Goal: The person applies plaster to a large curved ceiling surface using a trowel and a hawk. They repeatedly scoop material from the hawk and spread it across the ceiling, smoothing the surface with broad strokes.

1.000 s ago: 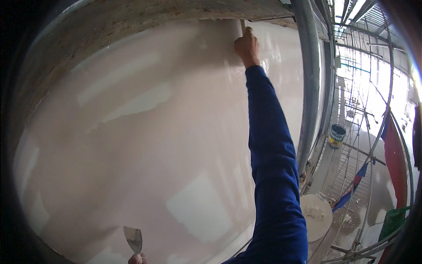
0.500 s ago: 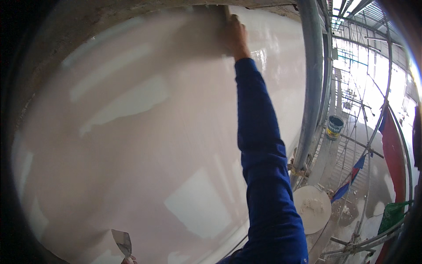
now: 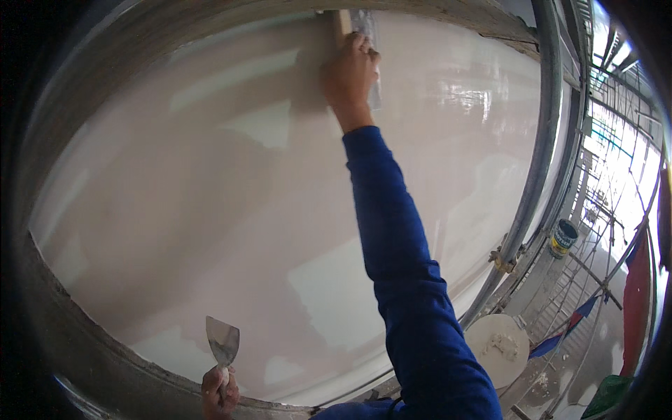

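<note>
My right hand [image 3: 350, 73], at the end of a blue sleeve, is stretched up to the top of a smooth, wet-looking pale wall [image 3: 210, 210]. It grips a wide trowel [image 3: 360, 31] with a wooden handle, its metal blade flat against the wall. Low at the bottom edge, my left hand [image 3: 219, 392] holds a small putty knife [image 3: 222, 341], blade pointing up and smeared with grey filler, a little off the wall.
A metal scaffold pole [image 3: 532, 210] runs down the wall's right side. Below right lie a round white bucket [image 3: 498, 341] with filler, a dark paint can [image 3: 563, 238], scaffold bars and red, blue and green cloth. Rough bare concrete [image 3: 84, 350] borders the wall.
My right hand with the trowel has slid leftward along the wall's top edge. The left hand with the putty knife has risen slightly into view.
</note>
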A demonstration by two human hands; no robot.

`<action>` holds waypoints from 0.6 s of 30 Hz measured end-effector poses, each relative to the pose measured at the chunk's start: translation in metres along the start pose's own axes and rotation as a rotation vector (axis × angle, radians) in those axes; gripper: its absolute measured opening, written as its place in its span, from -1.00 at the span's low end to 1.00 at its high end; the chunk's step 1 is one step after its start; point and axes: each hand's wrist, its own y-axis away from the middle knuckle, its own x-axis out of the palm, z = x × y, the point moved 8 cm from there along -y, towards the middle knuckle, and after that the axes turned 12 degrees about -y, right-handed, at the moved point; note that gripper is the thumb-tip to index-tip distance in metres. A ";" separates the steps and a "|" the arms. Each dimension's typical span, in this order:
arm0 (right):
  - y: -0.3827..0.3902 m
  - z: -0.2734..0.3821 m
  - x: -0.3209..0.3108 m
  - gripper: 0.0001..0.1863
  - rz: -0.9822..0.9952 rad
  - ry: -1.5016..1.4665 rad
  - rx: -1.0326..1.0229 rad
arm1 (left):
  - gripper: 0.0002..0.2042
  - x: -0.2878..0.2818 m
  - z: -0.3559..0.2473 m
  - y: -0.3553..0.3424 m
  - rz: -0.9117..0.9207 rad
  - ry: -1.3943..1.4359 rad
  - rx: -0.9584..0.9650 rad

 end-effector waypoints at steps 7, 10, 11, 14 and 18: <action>0.087 0.133 0.057 -0.34 0.067 -0.091 -0.061 | -0.66 -0.026 0.030 0.057 0.025 0.177 -0.014; 0.112 0.170 0.070 -0.33 0.111 -0.116 -0.066 | -0.64 -0.035 0.037 0.065 -0.052 0.162 -0.002; 0.123 0.190 0.080 -0.34 0.136 -0.146 -0.079 | -0.63 -0.031 0.033 0.073 -0.118 0.162 -0.002; 0.155 0.247 0.099 -0.27 0.106 -0.147 -0.124 | -0.59 -0.036 0.031 0.090 -0.243 0.124 0.022; 0.200 0.318 0.117 -0.29 0.233 -0.245 -0.246 | -0.57 -0.038 0.038 0.102 -0.185 0.147 0.011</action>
